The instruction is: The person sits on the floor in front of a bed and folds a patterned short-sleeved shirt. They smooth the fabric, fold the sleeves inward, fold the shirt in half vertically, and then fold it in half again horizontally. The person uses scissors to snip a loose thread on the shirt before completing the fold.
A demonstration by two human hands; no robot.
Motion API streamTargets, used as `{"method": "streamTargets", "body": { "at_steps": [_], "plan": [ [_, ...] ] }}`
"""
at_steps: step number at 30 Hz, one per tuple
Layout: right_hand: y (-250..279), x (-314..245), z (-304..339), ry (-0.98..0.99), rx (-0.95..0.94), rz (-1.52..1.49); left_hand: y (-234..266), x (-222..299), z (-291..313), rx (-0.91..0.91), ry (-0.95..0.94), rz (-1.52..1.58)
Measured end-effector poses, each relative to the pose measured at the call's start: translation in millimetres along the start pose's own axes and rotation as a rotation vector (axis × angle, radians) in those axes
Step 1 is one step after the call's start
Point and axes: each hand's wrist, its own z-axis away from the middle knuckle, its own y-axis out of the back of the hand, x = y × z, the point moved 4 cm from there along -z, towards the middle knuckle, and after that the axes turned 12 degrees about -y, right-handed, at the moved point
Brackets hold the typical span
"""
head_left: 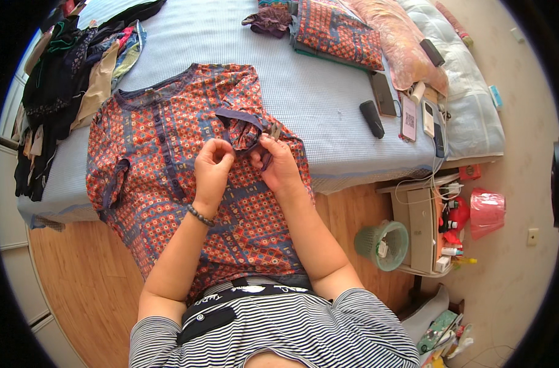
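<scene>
A red and blue patterned shirt (151, 135) with a dark blue neckline and buttoned front lies spread over the bed edge and hangs down to my lap. Its right-hand sleeve (246, 126) is bunched up, with the dark cuff turned toward me. My right hand (276, 164) is closed on the cuff's edge, and a small greyish metal-looking piece (274, 131) sticks up by its fingertips, too small to name. Beside it, my left hand (213, 164) is closed in a pinch just left of the cuff; whatever is between its fingertips cannot be made out.
Dark clothes (59, 92) are heaped at the bed's left. Folded patterned fabric (338, 37), a pillow (393, 43), a black case (371, 119) and phones (409, 116) lie at the right. A green wastebasket (371, 242) stands by a small cabinet (419, 227).
</scene>
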Motion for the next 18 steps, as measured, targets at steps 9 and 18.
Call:
{"method": "streamTargets", "body": {
  "at_steps": [9, 18],
  "plan": [
    [-7, -2, 6, 0.062, -0.123, 0.138, -33, 60, -26, -0.288, -0.537, -0.627],
    [4, -11, 6, 0.146, 0.024, 0.083, -27, 61, -21, -0.248, -0.302, -0.334]
  ]
}}
